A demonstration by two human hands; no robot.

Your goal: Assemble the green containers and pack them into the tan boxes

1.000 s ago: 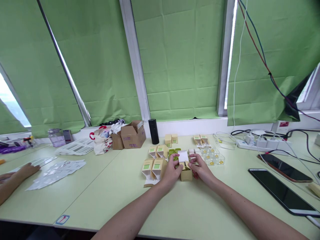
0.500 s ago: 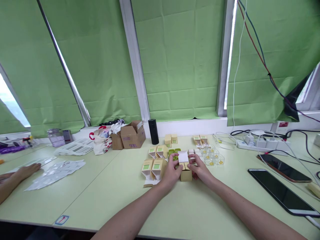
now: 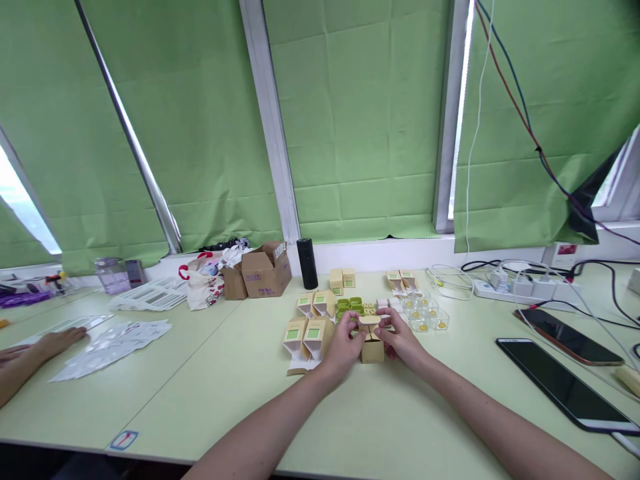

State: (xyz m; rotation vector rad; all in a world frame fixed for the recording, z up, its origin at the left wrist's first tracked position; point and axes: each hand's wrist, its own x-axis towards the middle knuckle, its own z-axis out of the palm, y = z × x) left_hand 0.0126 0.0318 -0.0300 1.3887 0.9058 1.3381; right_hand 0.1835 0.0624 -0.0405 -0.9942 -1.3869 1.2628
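Note:
A small tan cardboard box [image 3: 373, 352] stands on the table between my hands, its top flap [image 3: 369, 320] tilted forward over the opening. My left hand [image 3: 344, 343] grips the flap and box from the left. On the other side, my right hand [image 3: 399, 335] holds the flap's right edge and the box side. Left of them sit tan boxes with green labels [image 3: 314, 332], their white inner flaps spread. Just beyond my hands are green square pieces [image 3: 350, 304], white pieces [image 3: 393, 303] and clear cups with yellow centres [image 3: 423, 310].
Two phones [image 3: 565, 377] and a power strip [image 3: 530, 293] with cables lie at right. A black cylinder [image 3: 307, 264], a cardboard carton [image 3: 266, 270] and a bag [image 3: 203, 283] stand behind. At left, another person's hand [image 3: 63, 341] rests by plastic sheets [image 3: 113, 347].
The box's flap has tipped down from upright, so its white inside face no longer shows. My hands stay nearly in place around it. The other person's hand has shifted slightly right.

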